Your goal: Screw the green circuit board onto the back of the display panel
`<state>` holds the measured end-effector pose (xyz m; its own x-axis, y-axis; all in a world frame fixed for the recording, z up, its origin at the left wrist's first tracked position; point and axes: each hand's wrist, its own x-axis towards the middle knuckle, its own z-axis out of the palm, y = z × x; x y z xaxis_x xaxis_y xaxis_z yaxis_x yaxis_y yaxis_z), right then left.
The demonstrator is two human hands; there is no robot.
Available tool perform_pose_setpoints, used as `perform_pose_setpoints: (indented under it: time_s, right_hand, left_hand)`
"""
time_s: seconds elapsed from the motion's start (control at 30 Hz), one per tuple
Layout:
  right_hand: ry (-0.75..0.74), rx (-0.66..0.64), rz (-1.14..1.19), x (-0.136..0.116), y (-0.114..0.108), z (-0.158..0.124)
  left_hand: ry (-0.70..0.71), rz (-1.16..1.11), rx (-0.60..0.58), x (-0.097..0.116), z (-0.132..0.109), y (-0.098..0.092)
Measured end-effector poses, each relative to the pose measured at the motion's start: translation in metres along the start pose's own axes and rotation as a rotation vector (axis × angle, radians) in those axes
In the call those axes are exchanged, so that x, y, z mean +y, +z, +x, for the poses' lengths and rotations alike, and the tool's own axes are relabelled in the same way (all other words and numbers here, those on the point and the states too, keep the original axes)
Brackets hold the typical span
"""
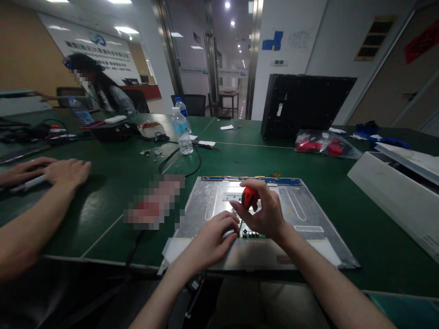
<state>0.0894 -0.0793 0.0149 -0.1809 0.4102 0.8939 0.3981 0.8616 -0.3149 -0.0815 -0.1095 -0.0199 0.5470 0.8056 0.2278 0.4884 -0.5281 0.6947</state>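
A flat metal display panel (312, 240) lies back side up on the green table in front of me. My right hand (269, 212) grips a red and black screwdriver (248, 197), whose shaft points down at a small green circuit board (255, 234) near the panel's front. Beside that tip, my left hand (214, 237) rests with curled fingers pressed together by the board. What those fingers hold, if anything, is hard to make out; something whitish shows between them. Along the panel's far edge runs a narrow blue circuit strip (254, 182).
Water bottles (182, 132), small metal parts (152, 153) and cables stand or lie behind to the left. A black monitor housing (305, 105), a bag of red items (322, 145) and a white casing (398, 192) are rightward. A co-worker's hands (66, 172) work at left; another person sits beyond.
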Motion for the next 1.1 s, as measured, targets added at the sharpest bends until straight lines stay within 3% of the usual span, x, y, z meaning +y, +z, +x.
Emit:
perform_pose_setpoints:
  time_s: [0.23,0.47,0.6,0.8,1.1]
  right_hand:
    - [0.028,-0.115,0.093,-0.001,-0.008,-0.001]
    - [0.005,-0.005,0.003,0.0012,-0.0006,-0.0015]
    - [-0.045,-0.032,0.002,0.0019,-0.0021,-0.0007]
    - [0.044,-0.122,0.12,-0.002,-0.009,0.0002]
    - [-0.033,-0.02,0.01,0.0006,-0.0056,0.0035]
  left_hand:
    - [0.022,-0.003,0.004,0.0003,-0.0001,0.0001]
    - [0.018,-0.012,-0.011,-0.0008,0.0,-0.0003]
    - [0.01,0.007,0.005,-0.0018,-0.0004,0.001]
    - [0.023,-0.008,0.008,0.0036,0.0007,-0.0013]
    - [0.021,-0.008,0.016,-0.0005,-0.0001,0.0005]
